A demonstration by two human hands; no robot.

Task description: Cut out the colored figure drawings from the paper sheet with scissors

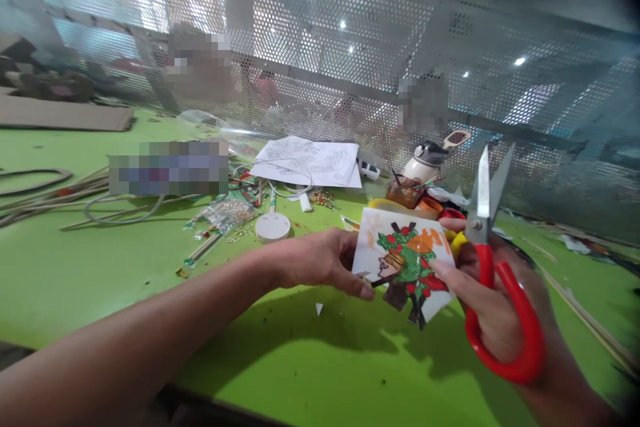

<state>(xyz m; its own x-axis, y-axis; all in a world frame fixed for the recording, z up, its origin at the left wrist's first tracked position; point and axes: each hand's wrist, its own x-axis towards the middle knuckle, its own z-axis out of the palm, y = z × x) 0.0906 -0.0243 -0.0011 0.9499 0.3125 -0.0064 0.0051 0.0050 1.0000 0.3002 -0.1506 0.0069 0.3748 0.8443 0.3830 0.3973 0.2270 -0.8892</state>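
Observation:
A white sheet painted with green leaves, red berries, orange and dark brown strips, a painted paper cutout (407, 260), is held up over the green table. My left hand (333, 260) pinches its lower left edge between thumb and fingers. At its right edge, the thumb of my right hand (493, 307) presses on the front. Red-handled scissors (485, 233) hang in that same right hand, handles around the fingers. Their blades point upward, spread apart and away from the paper. A small white paper scrap (319, 309) lies on the table below.
Behind the hands are line drawings (310, 160), a round white disc (273, 227), bags of small beads (233, 210), paint jars (405, 192) and a pale kettle-like container (423, 160). Thin sticks (65, 197) lie left; more sticks (585, 313) lie right. A perforated screen (320, 47) stands behind.

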